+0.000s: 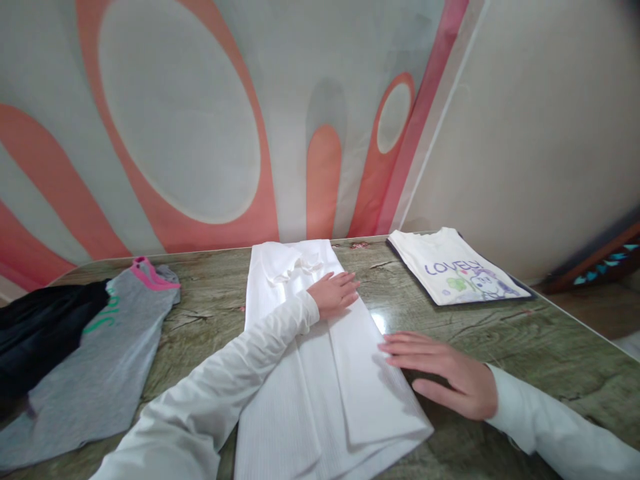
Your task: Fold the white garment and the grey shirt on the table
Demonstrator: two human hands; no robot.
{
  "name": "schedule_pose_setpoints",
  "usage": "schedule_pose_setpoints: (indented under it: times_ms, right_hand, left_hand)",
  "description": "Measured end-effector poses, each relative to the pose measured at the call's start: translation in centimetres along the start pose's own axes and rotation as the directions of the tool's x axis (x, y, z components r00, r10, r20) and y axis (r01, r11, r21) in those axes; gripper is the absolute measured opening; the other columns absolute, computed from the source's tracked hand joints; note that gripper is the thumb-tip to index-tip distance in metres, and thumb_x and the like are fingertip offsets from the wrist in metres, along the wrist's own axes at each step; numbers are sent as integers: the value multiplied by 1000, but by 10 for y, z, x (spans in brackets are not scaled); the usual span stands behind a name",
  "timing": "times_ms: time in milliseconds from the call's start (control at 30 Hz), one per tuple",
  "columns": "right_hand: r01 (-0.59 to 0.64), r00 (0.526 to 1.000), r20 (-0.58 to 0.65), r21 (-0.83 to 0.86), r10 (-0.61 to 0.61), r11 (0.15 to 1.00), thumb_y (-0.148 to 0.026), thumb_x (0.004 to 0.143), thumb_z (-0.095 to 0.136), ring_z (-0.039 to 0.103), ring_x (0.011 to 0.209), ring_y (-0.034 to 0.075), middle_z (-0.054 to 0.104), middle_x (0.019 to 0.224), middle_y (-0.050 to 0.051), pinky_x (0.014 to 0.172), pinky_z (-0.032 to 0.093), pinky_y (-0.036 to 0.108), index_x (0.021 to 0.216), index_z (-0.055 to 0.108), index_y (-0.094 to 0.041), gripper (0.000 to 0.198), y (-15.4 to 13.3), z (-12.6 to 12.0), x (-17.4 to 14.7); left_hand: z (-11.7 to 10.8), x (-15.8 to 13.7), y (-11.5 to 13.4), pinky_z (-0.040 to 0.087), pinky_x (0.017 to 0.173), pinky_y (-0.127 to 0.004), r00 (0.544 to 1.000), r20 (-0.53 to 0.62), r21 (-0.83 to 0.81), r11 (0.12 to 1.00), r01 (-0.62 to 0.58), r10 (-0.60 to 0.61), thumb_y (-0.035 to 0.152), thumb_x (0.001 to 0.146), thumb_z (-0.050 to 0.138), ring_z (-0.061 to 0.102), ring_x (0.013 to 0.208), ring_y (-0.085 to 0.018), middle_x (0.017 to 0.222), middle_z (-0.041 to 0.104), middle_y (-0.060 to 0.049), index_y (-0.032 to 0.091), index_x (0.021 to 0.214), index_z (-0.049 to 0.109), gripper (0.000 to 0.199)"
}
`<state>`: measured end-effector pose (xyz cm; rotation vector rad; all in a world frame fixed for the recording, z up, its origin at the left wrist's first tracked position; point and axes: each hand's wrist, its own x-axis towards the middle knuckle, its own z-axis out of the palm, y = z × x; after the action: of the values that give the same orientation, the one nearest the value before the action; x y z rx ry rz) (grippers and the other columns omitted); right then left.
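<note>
A white ribbed garment [280, 427] with ruffled trim near its far end lies on the table in front of me, its right part folded inward over the middle. My left hand [334, 295] rests on the upper right of the cloth, fingers stretched out and pointing right. Beside the garment's right edge is my right hand [440, 375], fingers extended and thumb apart, fingertips at the fold's edge. Whether those fingertips touch the cloth I cannot tell. Neither hand grips anything.
At the far right lies a folded white T-shirt [420, 257] printed "LOVELY", on top of something dark. On the left are a grey shirt [120, 360] with a pink collar and a black cloth [45, 333]. A patterned wall [290, 100] stands behind the wood-grained table [200, 293].
</note>
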<state>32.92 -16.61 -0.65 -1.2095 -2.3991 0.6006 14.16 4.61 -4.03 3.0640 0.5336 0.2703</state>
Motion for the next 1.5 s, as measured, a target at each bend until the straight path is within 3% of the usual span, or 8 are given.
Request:
schedule_pose_setpoints:
  times_ms: [200,567,733,900,1067,1233,1367,1500]
  right_hand:
    - [-48,998,17,-259,55,965,-50,84,34,7,131,23,15,143,10,106,9,44,138,18,-14,67,32,22,42]
    - [-17,990,127,-269,53,963,-51,83,36,18,130,23,22,142,8,107,8,45,137,20,-17,66,6,22,16]
    - [-22,999,37,-266,33,964,-48,85,35,17,130,21,26,141,9,107,14,41,136,24,-15,61,12,13,45]
    - [-4,1000,19,-331,11,943,-53,84,32,11,131,24,17,142,13,106,13,43,136,21,-8,70,26,25,75]
    - [-4,998,58,-383,28,924,-55,82,34,13,130,25,15,143,11,105,14,45,137,21,-13,70,20,42,57]
    - [-6,999,41,-397,24,918,-53,81,38,17,130,25,17,143,7,106,15,42,137,19,-17,70,-5,46,24]
    - [-3,999,39,-362,18,932,-52,79,43,24,127,27,24,141,6,105,20,43,137,21,-22,69,-24,44,4]
    - [-12,995,92,-248,36,969,-47,78,48,32,123,27,36,135,4,101,28,43,131,35,-29,58,-36,32,3]
  left_hand:
    - [10,-2,12,21,100,-42,999,41,-26,999,-34,35,47,89,22,23,127,-21,140,27,-6,22,132,29,50]
    - [17,-4,10,18,102,-40,999,33,-31,999,-16,17,48,89,18,21,128,-21,140,26,-4,22,133,26,52]
    - [18,-3,7,18,101,-40,999,29,-2,1000,-17,17,46,89,19,21,128,-20,140,25,-4,22,134,25,51]
    - [19,0,-2,17,101,-39,998,58,38,999,-17,15,37,86,29,20,128,-20,142,22,-3,22,134,23,51]
    - [16,0,-3,16,102,-40,999,34,-31,999,11,-10,44,89,18,21,128,-20,141,23,-4,21,134,24,51]
    - [17,-2,4,16,102,-41,998,16,-97,993,64,-63,48,88,21,21,128,-22,141,23,-8,17,134,25,55]
    - [2,-4,5,18,103,-39,995,77,-207,975,82,-67,46,86,33,22,128,-23,140,23,-12,12,132,28,58]
    - [-44,-13,-17,31,97,-26,989,143,-474,879,48,23,37,83,45,38,119,-18,131,42,-8,16,125,41,47]
